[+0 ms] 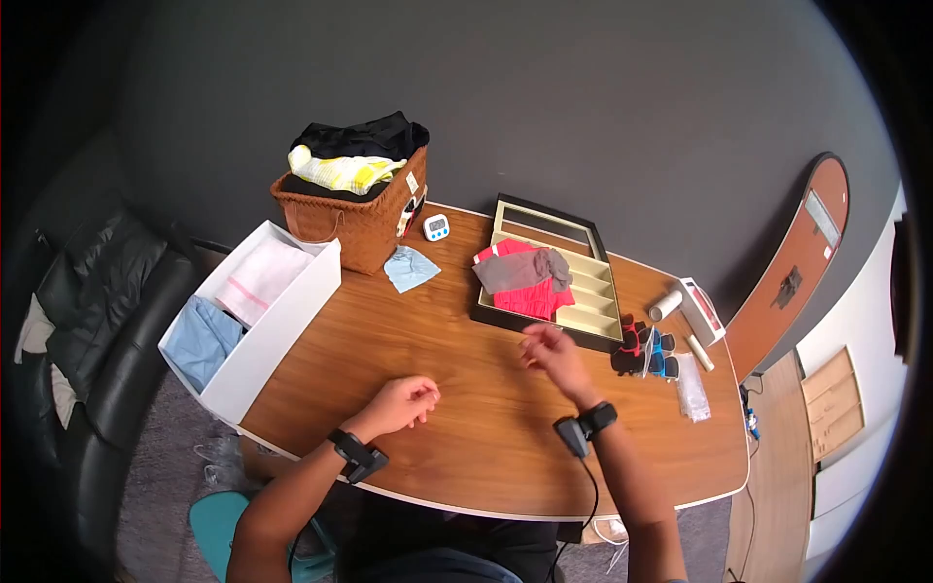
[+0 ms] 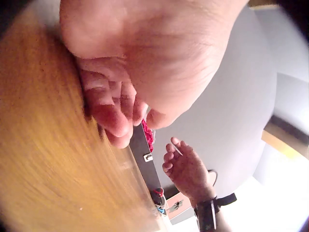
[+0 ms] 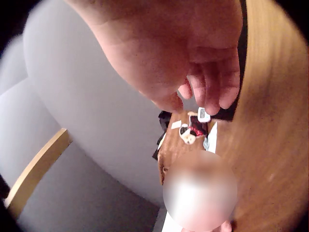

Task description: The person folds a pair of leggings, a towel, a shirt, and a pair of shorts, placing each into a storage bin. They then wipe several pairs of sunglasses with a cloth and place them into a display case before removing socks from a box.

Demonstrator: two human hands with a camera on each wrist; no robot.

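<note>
My left hand rests on or just over the wooden table, its fingers loosely curled around nothing. My right hand, also holding nothing, hovers near the front edge of a black case with cream compartments, its fingers loosely bent. Across the case's left part lie a red cloth and a grey-brown cloth. In the left wrist view the left hand's fingers bend loosely near the tabletop. The right wrist view shows the right hand with relaxed fingers.
At left stands a white box with pink-white and blue cloths. Behind are a wicker basket of clothes, a timer and a light blue cloth. Sunglasses, a white roll and a plastic packet lie at right.
</note>
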